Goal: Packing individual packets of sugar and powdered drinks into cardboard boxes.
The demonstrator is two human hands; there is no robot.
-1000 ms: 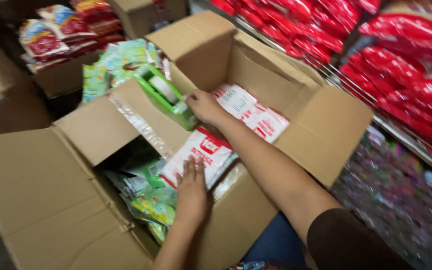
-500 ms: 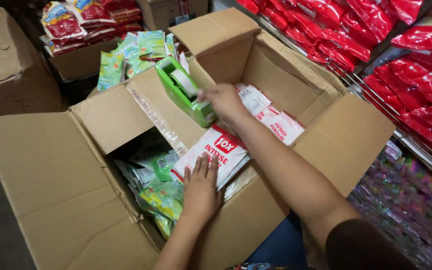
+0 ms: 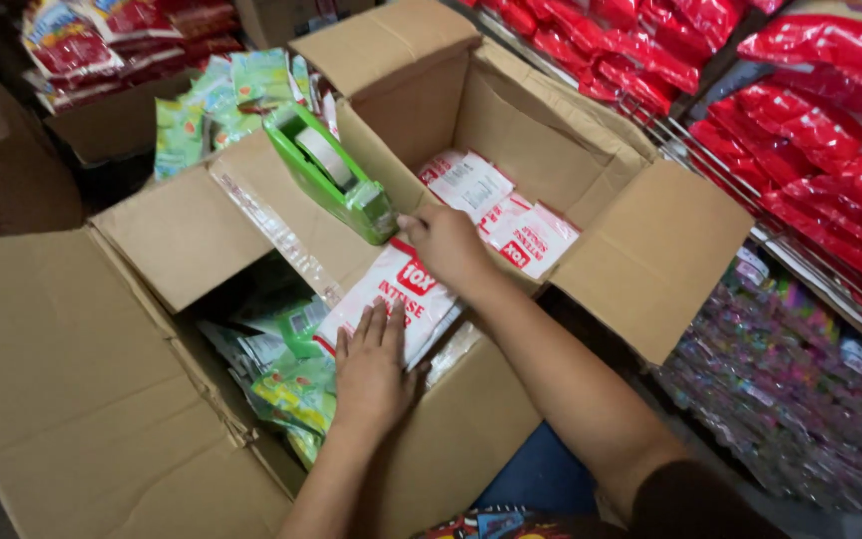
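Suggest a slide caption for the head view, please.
Left hand presses white-and-red packets in an open cardboard box; right hand touches them.

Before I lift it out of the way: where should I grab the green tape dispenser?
Probably by the tape dispenser's long upper body, from above and the left. It lies tilted on the box flap, upper end free, while the right hand crowds its lower end, likely where the blade sits.

Single head view — looks steeply down, close, into open carton (image 3: 202, 230).
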